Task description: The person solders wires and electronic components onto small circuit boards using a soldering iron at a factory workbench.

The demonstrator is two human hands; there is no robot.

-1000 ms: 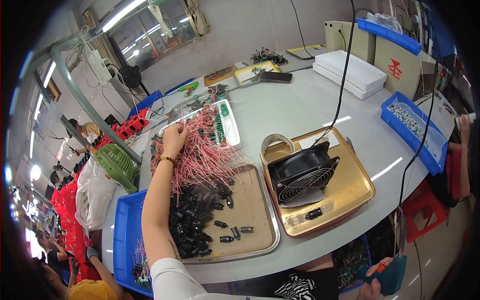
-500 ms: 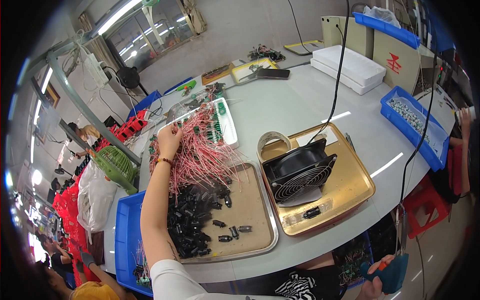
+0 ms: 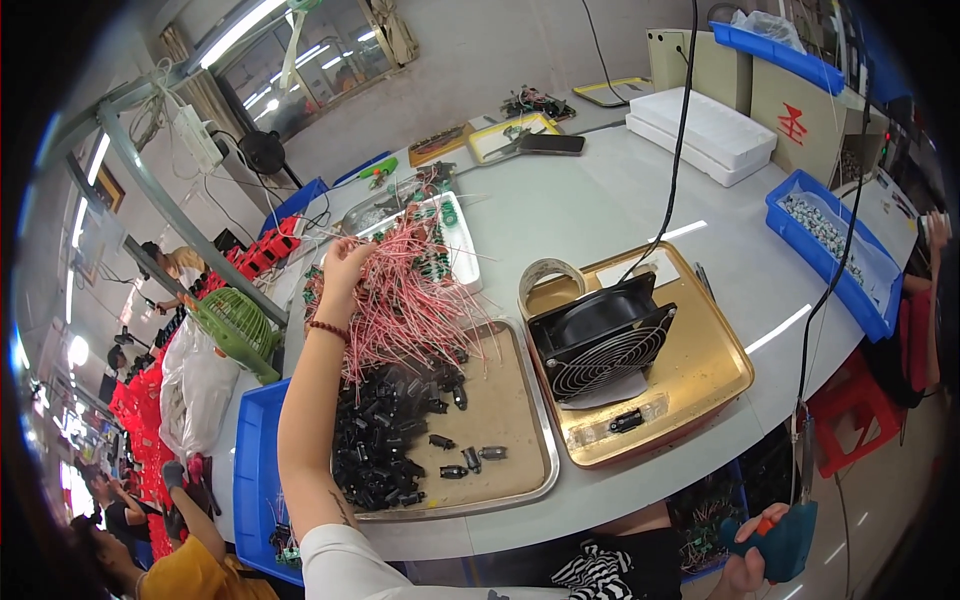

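Observation:
My left hand (image 3: 346, 266) reaches over a tangled heap of red and white wires (image 3: 410, 300) and pinches at its far left edge. Thin wires show by the fingertips; what they end in is hidden. The heap lies partly on a white tray (image 3: 460, 245) holding small green boards. Nearer me, small black casings (image 3: 380, 440) are piled on a beige metal-rimmed tray (image 3: 510, 400), several loose at its right. Low at the right, my right hand (image 3: 745, 560) is wrapped round a teal pistol-grip tool (image 3: 785, 540) with an orange trigger, held beyond the table's edge.
A black fan (image 3: 600, 340) stands on a gold tray (image 3: 700, 370), beside a tape roll (image 3: 550, 280) and one black casing (image 3: 626, 420). Dark cords hang on the right. A blue bin (image 3: 258, 470) sits left of my forearm, another (image 3: 850, 270) at the far right. Co-workers sit left.
My left hand has lifted slightly from the wire heap, its fingertips now higher at the heap's edge. The right hand keeps its grip on the teal tool. The whole view has shifted slightly.

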